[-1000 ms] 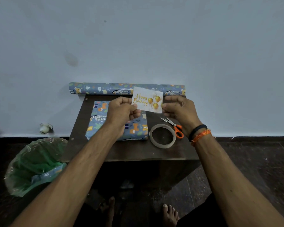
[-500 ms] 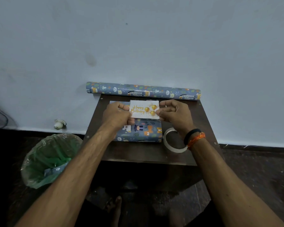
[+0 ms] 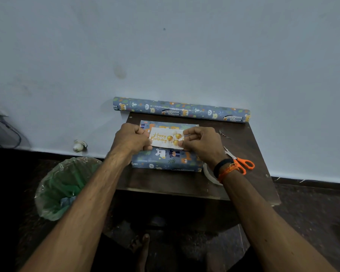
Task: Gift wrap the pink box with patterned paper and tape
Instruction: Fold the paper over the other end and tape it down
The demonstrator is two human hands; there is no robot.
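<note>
Your left hand (image 3: 133,139) and right hand (image 3: 201,143) pinch the short ends of a white "Happy Birthday" card (image 3: 166,138) lying on the box wrapped in blue animal-print paper (image 3: 165,159). The box sits mid-worktop (image 3: 165,183), long axis 9-to-3 o'clock. The matching paper roll (image 3: 182,109) lines the 12 o'clock edge; clear tape ring (image 3: 209,174) and orange-handled scissors (image 3: 240,163) occupy 3 o'clock. Bare worktop lies at 6 o'clock.

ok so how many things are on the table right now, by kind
wrapped box: 1
birthday card, held over the box by the left hand and right hand: 1
wrapping paper roll: 1
orange scissors: 1
tape roll, partly hidden by the right wrist: 1
total: 5
</note>
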